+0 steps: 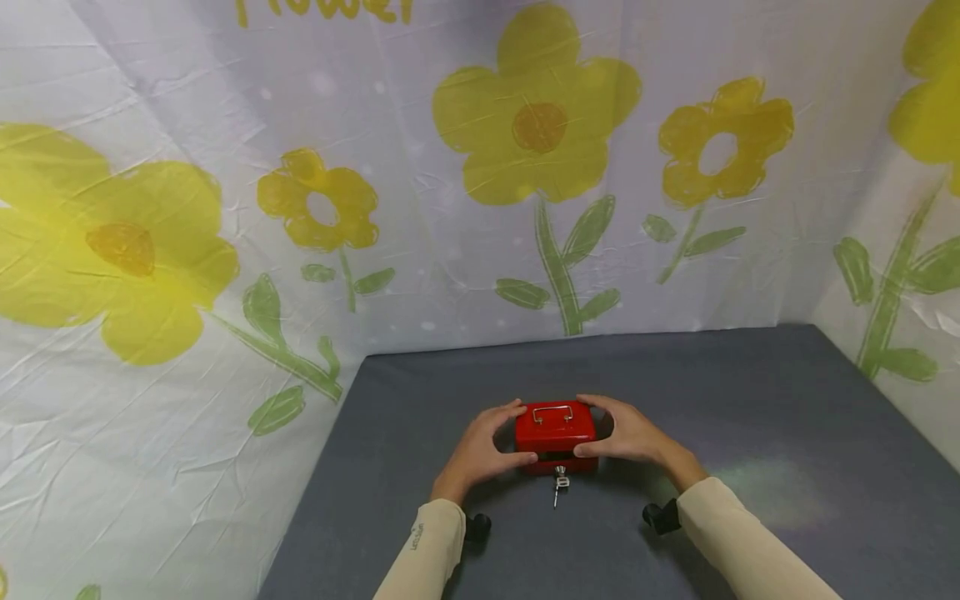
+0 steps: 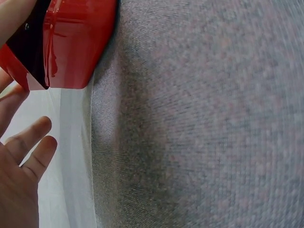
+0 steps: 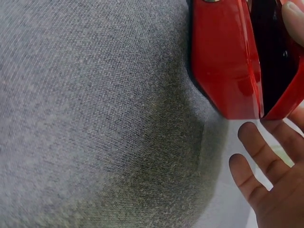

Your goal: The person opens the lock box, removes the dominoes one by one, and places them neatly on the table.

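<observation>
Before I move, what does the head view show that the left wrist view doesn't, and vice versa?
Only the head view: the right hand, the key, the wire handle and the yellow flowers.
Only the left wrist view: a small shiny stud in the dark gap.
Both: the left hand touching the red box, lid ajar, and the gray table.

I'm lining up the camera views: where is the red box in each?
Head: the red box, below and slightly right of centre.
Left wrist: the red box, top left, partly cut off.
Right wrist: the red box, top right, partly cut off.
Shared landmark: the grey table.
</observation>
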{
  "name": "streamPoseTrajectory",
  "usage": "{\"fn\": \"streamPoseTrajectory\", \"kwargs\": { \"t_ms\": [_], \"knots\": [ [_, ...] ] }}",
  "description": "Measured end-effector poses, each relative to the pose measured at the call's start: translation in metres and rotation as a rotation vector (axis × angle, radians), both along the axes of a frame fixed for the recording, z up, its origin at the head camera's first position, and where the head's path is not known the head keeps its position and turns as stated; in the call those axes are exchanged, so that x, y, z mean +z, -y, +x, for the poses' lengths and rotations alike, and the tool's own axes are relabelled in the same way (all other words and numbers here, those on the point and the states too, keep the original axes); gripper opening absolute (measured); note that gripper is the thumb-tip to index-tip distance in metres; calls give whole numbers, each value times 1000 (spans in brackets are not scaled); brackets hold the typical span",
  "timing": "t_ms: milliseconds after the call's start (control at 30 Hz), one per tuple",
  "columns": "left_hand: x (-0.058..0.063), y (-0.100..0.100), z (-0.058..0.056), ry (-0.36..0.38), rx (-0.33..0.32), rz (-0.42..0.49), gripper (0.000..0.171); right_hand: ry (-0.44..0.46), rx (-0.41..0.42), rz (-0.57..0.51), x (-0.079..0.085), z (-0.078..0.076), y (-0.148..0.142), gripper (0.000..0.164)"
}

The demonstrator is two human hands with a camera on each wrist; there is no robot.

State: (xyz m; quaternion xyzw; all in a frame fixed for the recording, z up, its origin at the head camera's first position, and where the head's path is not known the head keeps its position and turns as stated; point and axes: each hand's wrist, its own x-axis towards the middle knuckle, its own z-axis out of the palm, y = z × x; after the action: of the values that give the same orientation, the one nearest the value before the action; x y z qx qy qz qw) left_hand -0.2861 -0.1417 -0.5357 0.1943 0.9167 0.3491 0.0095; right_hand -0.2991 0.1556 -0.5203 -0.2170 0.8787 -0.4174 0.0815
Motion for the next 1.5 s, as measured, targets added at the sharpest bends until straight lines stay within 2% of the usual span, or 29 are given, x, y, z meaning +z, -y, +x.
{"fn": "streamPoseTrajectory", "kwargs": {
  "t_ms": [233, 467, 633, 1000, 1500],
  "knots": [
    [2, 0, 1, 55, 20, 35, 77, -66, 9, 31, 1, 5, 0, 90],
    [4, 0, 0, 65, 20, 62, 76, -166, 28, 53, 1, 9, -2, 84],
    [3, 0, -2, 89, 28, 82, 74, -209, 8, 75, 0, 7, -3, 79],
    [5, -3, -4, 108, 32, 158, 72, -154, -54, 6, 5, 8, 0, 70],
    [5, -7, -8, 152, 74, 246, 76, -89, -116, 9, 9, 5, 4, 63]
  ]
}}
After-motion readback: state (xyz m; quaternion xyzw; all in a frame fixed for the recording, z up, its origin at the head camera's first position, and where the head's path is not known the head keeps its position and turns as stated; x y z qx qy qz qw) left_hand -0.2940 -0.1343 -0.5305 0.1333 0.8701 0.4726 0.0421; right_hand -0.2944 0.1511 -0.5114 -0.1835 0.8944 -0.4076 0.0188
